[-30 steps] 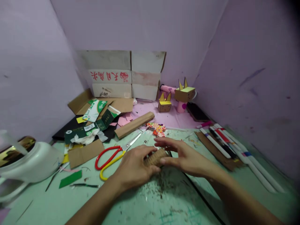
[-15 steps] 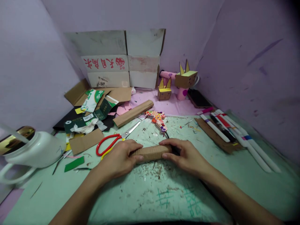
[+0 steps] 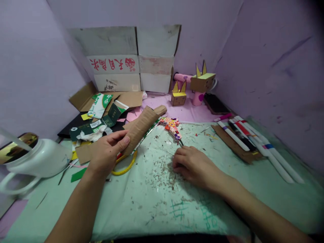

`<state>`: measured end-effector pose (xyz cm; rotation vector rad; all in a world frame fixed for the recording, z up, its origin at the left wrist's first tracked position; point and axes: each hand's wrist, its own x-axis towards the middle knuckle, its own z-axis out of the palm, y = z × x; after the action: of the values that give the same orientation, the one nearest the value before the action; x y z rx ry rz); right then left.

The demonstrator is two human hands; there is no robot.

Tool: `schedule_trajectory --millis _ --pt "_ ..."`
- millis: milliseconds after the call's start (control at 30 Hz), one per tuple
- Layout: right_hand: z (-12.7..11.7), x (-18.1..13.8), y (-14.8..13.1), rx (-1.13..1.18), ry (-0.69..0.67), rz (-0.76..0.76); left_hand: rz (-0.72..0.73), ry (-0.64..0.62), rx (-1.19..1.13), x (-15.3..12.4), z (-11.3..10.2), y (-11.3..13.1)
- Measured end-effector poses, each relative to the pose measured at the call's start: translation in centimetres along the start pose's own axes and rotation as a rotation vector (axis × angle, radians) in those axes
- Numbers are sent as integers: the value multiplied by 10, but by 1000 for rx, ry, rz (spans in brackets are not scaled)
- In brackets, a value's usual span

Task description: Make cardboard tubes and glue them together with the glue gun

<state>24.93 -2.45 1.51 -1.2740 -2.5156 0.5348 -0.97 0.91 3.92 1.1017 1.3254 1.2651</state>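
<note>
My left hand (image 3: 110, 152) grips a folded piece of brown cardboard (image 3: 141, 128), raised and tilted with its far end up and to the right. Behind the cardboard lie the scissors, mostly hidden; their yellow handle loop (image 3: 128, 167) shows below it. My right hand (image 3: 192, 165) rests low over the table, fingers curled inward and their tips hidden, so what they hold, if anything, does not show. Just beyond it lies a flower-patterned glue gun (image 3: 172, 125), its dark cord running toward the right hand. Another cardboard strip (image 3: 160, 109) is partly covered by the held one.
Cardboard and packaging scraps (image 3: 96, 125) pile up at the left, near a white mug (image 3: 40, 158). Several markers (image 3: 249, 138) and a phone (image 3: 216, 104) lie at the right. Two eared cardboard figures, one small (image 3: 178, 98) and one larger (image 3: 202, 82), stand behind. Crumbs dot the green cover (image 3: 141, 202).
My right hand has let go of the cardboard and curled near the cord. My left hand has moved left and up, swinging the cardboard from level to steeply tilted, over the scissors.
</note>
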Motion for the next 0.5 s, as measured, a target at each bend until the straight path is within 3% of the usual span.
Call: schedule_trajectory --millis 67,133,200,267,300,400,433,500 --pt "1 0 -14 -75 -55 66 -6 2 -13 0 0 -2" --pt "-2 -4 -36 62 -76 78 3 0 -4 0 0 -3" --pt "-9 -10 -57 378 -174 -129 16 -18 24 0 0 -4" --pt "-17 -14 -68 512 -225 -328 39 -59 88 -1 1 -4" --pt "-21 -13 -67 519 -107 -301 56 -89 138 -3 3 -4" --pt "-32 -3 -43 408 497 28 107 -179 280 -9 15 -5" --pt "-33 2 -32 341 619 94 123 -205 318 -11 21 -6" --pt "-32 11 -12 228 599 68 162 -249 374 -17 32 -9"
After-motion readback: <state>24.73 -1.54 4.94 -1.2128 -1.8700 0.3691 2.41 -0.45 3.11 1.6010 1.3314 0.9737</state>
